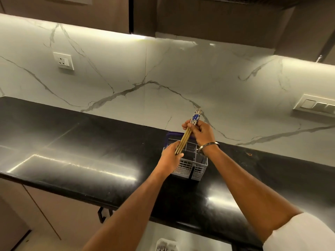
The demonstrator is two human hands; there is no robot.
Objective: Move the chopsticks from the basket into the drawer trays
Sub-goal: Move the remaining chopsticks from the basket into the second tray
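A small bundle of wooden chopsticks [186, 136] with blue-and-white patterned tops is held slanted above a grey cutlery basket [188, 167] with a purple handle. The basket stands on the black countertop [90, 151]. My right hand [201, 132] grips the bundle near its patterned top. My left hand [171, 154] holds the lower tips at the basket's left rim. At the bottom edge a pale tray [165, 244] shows in the open drawer, mostly cut off.
A marbled white backsplash [145, 78] rises behind the counter with a socket [63, 61] at left and a switch panel [315, 105] at right. Dark wall cabinets hang overhead. A black handle [102, 214] sits below the counter edge.
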